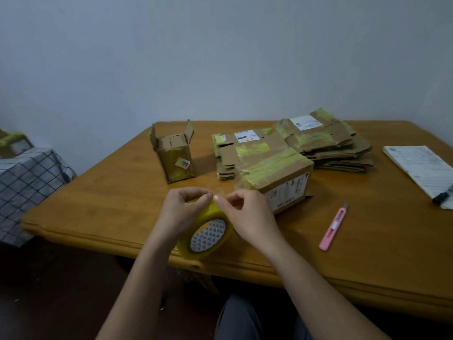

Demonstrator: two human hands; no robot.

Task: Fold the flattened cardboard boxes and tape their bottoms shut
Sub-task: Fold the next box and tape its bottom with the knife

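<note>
At the far left, off the bench point(73, 207), sits a grid-patterned cloth bundle point(27, 187). On the wooden bench, a small upright box point(175, 155) stands with its top flaps open and a "203" sticker on its side, probably already taped underneath. Near the front edge, the left hand point(181, 212) curls its grip around the yellowish tape roll point(208, 236), holding it on edge so the rim faces up. The right hand point(247, 217) pinches at the top of that rim, likely picking up the loose tape end. Just beyond the right hand lies a larger folded box point(274, 173), bottom up, its seam crossed with glossy yellow-green tape. Behind it and to the right, flattened boxes point(328, 143) wait in worn corrugated stacks. A pink utility knife point(333, 227) lies within reach, ready for cutting tape. Far right lies a printed pad point(421, 168).
</note>
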